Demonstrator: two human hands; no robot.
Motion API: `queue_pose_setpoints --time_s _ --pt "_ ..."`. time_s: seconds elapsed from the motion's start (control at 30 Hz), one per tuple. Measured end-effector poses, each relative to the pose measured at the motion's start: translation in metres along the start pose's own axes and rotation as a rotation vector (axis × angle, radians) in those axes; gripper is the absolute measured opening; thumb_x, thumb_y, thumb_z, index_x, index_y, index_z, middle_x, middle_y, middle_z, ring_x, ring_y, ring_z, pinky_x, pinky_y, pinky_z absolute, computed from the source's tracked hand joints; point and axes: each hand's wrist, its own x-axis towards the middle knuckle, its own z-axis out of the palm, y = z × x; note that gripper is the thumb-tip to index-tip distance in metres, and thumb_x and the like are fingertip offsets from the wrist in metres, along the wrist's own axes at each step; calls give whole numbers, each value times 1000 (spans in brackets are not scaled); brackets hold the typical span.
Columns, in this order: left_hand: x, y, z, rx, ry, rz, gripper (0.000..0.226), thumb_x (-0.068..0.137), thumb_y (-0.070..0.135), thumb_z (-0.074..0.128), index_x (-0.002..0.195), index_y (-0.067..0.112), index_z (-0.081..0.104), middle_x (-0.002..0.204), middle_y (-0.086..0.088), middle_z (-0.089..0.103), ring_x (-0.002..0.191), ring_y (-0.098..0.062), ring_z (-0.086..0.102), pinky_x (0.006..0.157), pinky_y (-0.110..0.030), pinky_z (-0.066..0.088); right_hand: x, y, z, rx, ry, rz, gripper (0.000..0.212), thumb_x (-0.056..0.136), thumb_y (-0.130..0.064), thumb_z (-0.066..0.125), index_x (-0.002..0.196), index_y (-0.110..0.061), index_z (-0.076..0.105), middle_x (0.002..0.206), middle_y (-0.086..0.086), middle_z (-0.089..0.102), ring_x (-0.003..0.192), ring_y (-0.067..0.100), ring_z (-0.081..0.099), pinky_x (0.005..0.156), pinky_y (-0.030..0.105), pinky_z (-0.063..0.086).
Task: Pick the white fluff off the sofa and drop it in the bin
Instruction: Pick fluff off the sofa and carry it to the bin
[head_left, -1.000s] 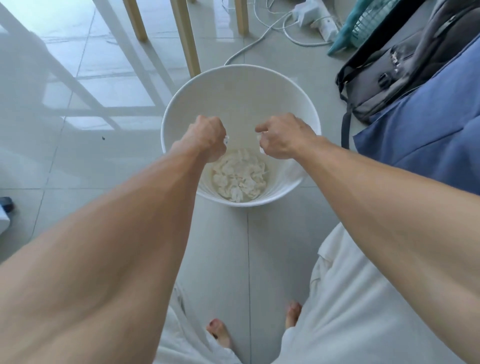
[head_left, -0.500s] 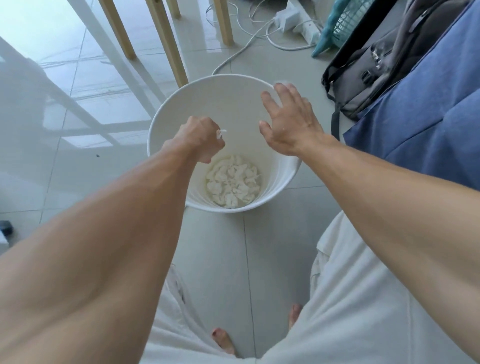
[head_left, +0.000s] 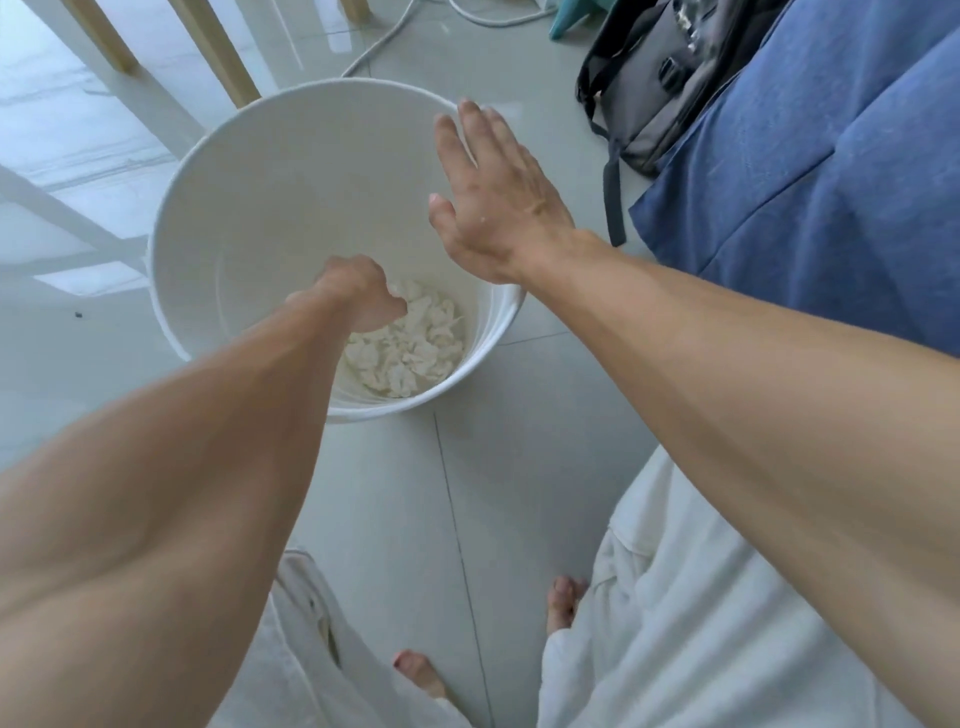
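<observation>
A round white bin (head_left: 291, 176) stands on the tiled floor in front of me. A pile of white fluff (head_left: 410, 353) lies at its bottom. My left hand (head_left: 358, 296) is down inside the bin, just above the pile, closed in a fist, with a bit of white showing at its fingertips. Over the bin's right rim my right hand (head_left: 493, 208) is flat with the fingers spread and nothing in it. The blue sofa (head_left: 831, 182) is at the right edge.
A grey bag (head_left: 660, 88) leans against the sofa behind the bin. Wooden furniture legs (head_left: 218, 57) and a white cable (head_left: 374, 52) are on the floor beyond the bin. My bare feet and white trousers are at the bottom.
My right hand went from a fist to open and spread over the bin's right rim. My left fist has dropped lower into the bin, towards the fluff pile.
</observation>
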Motion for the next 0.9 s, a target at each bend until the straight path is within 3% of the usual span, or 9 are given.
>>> queue_pose_setpoints --time_s 0.07,0.13,0.2,0.27,0.37,0.47,0.6,0.9 --pt "-1 3 5 51 -116 1 61 90 51 51 142 20 45 143 -4 45 129 -30 45 105 -40 41 0 1 -1 -13 9 1 63 101 -32 31 154 -10 7 162 12 -1 149 26 -3 118 36 6" --pt "-5 5 10 15 -247 -12 65 84 60 52 140 28 46 134 3 49 109 -25 61 98 -40 47 0 2 0 -14 13 8 62 101 -31 31 154 -10 7 162 12 -1 149 26 -3 118 36 7" --pt "-10 5 11 -3 -276 -15 67 76 67 50 134 33 51 122 6 52 94 -22 67 95 -41 50 -2 2 1 -15 8 6 62 100 -31 31 154 -10 8 162 12 -1 149 26 -2 118 37 7" --pt "-12 3 8 1 -235 -13 70 75 70 44 134 31 52 130 4 53 109 -26 60 98 -44 47 -3 2 0 -18 -2 6 62 100 -31 31 154 -10 8 162 12 -2 149 27 -3 118 38 8" --pt "-23 1 -2 -56 -102 -24 67 89 62 37 145 25 42 150 -5 38 138 -30 35 111 -47 31 -4 3 -4 -15 -49 17 62 100 -32 33 154 -12 9 162 11 -4 149 26 -4 118 39 9" --pt "-37 -3 -10 -165 71 -42 63 94 55 36 147 21 37 150 -11 38 138 -32 35 110 -45 32 -3 -1 -12 -30 -106 22 63 99 -35 34 154 -14 10 161 10 -5 149 27 -3 118 41 10" --pt "-60 -5 -19 -132 237 -26 60 96 53 30 142 15 40 144 -15 43 135 -33 35 108 -47 30 -2 -7 -24 -59 -139 36 64 98 -39 34 154 -16 11 161 11 -1 148 29 1 118 43 10" --pt "-92 -19 -37 -129 277 -43 65 96 56 28 146 14 32 147 -17 39 139 -33 30 111 -49 26 -17 -19 -36 -95 -173 25 63 99 -42 34 153 -16 15 160 9 7 148 28 3 117 43 13"
